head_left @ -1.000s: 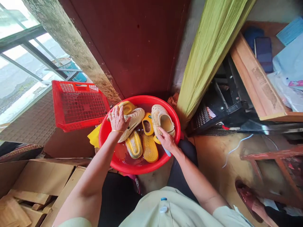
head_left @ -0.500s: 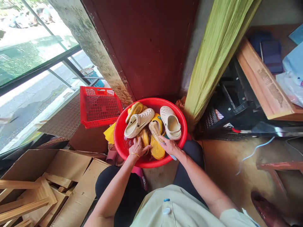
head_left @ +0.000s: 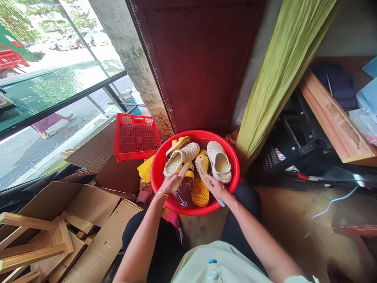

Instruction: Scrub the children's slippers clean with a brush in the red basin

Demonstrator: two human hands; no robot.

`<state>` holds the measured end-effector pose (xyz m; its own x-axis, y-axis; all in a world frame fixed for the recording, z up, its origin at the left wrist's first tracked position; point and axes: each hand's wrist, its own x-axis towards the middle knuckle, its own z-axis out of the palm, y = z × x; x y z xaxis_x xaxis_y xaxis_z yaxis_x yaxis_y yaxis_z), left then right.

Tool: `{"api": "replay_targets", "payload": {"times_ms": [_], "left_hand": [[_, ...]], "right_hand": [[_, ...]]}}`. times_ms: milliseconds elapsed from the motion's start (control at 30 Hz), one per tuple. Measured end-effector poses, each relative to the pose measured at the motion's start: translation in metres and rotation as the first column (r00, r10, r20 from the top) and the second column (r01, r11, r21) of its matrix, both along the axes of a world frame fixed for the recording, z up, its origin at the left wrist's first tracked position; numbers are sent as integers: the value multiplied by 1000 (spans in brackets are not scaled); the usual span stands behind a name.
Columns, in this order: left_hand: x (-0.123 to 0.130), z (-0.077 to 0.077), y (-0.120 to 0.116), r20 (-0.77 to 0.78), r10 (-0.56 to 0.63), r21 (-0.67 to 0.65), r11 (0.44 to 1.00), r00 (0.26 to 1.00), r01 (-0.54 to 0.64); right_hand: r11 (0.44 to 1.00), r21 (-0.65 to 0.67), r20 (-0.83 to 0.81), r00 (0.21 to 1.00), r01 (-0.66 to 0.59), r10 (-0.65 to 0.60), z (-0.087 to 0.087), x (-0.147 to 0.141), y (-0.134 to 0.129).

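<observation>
A red basin (head_left: 153, 173) holds water and several clogs. My left hand (head_left: 171, 184) is at its left side, closed on the near end of a yellow clog (head_left: 188, 176); the fingers are partly hidden. In my right hand (head_left: 217, 188) is a scrubbing brush (head_left: 202, 169) with pale bristles and a blue handle end. The brush lies over another yellow clog (head_left: 200, 193), whose patterned sole faces up. A cream clog (head_left: 174, 162) rests on its side at the left, near a yellow-soled clog (head_left: 180, 144). Another cream clog (head_left: 219, 162) sits upright at the right.
Behind the basin's left side is a red crate (head_left: 137, 137). Wooden pieces lie in a cardboard box (head_left: 103, 236) at the lower left. A green curtain (head_left: 265, 86) hangs to the right, beside a wooden drawer (head_left: 335, 114). Pink footwear (head_left: 173, 220) is near my left knee.
My left hand has gone from lying spread on a yellow sole to gripping that clog, which is now turned and shifted up. The brush stays in my right hand. The view has shifted.
</observation>
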<state>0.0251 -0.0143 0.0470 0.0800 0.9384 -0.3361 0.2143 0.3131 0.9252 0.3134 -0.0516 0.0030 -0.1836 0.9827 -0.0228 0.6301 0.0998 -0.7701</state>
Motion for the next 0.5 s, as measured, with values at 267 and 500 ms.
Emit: {"api": "replay_targets", "payload": {"times_ms": [267,500], "left_hand": [[21,2,-20,269,60,-117,993,961,-29],[34,-5,-23,195,22,-90,996,981,-5]], "right_hand": [[982,179,134,990,-63,39,21,-19,-19],[1000,5,445,895,0,-2,51,-6,8]]}}
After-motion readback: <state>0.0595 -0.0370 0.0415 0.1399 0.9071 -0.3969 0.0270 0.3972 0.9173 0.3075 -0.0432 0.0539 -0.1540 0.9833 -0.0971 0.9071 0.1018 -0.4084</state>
